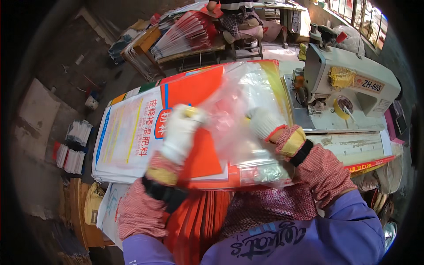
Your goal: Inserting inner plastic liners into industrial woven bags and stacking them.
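A thin clear plastic bag [229, 99], smeared by motion, is spread between my two white-gloved hands. My left hand [181, 132] is closed at the bag's left side, above an orange and white printed woven sack [204, 152]. Closed as well, my right hand [266, 123] grips the film on its right side; its fingertips are blurred. Beneath the right hand lies a stack of more clear plastic bags [265, 170]. Flat under and left of my left hand is a pile of white printed sacks [126, 132].
An industrial sewing machine [349, 84] stands at the right of the table, with a tape roll on it. Orange sacks [198, 221] hang over my lap. Farther back, a person [240, 22] sits beside a table of fanned sacks [187, 35]. Bundles [73, 145] lie at the left.
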Available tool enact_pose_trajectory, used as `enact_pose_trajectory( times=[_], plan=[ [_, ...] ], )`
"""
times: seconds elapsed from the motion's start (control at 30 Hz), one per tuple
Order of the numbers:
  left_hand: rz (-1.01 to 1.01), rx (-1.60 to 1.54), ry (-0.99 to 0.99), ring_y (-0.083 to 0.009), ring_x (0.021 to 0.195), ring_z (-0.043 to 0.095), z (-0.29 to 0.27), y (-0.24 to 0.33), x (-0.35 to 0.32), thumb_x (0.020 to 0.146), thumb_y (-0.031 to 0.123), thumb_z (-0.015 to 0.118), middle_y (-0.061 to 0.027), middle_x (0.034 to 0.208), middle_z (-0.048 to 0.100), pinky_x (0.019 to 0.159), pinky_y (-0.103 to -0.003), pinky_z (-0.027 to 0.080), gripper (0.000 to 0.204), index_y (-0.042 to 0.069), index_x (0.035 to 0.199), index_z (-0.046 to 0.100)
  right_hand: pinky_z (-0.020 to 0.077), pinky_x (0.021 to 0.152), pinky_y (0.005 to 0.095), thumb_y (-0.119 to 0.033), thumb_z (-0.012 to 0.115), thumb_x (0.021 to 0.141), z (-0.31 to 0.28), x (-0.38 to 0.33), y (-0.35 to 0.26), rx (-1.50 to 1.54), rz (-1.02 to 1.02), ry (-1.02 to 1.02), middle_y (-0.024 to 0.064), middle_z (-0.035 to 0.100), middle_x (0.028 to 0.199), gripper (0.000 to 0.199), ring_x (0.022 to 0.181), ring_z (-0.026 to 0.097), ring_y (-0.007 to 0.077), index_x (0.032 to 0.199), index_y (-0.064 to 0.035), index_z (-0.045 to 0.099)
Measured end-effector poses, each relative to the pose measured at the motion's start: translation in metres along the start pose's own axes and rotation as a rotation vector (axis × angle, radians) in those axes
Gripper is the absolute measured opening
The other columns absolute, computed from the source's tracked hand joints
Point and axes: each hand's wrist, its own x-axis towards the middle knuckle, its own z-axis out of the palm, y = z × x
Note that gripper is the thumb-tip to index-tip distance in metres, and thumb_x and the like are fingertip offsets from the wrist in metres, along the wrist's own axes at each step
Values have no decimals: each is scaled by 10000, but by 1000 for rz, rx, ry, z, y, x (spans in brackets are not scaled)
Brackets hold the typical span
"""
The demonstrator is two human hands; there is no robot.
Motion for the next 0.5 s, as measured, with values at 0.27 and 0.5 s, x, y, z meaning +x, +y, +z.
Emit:
enact_pose_trajectory(
  times=[0.27, 0.5],
  plan=[
    [65, 530, -61, -138, 679, 562, -2, 61, -54, 766, 68, 625, -49, 758, 576, 621, -267, 451, 90, 22, 758, 548, 484, 715, 405, -192, 521, 778, -3, -21, -34, -104, -704, 331, 142, 615, 811, 200, 797, 598, 341, 881, -35, 590],
    [234, 881, -1145, -299, 702, 550, 12, 37, -133, 697, 102, 583, -122, 724, 544, 625, -363, 457, 80, 39, 705, 534, 484, 685, 416, -232, 529, 744, 32, 61, -14, -234, -235, 127, 171, 630, 837, 261, 816, 607, 299, 908, -48, 617]
  ],
)
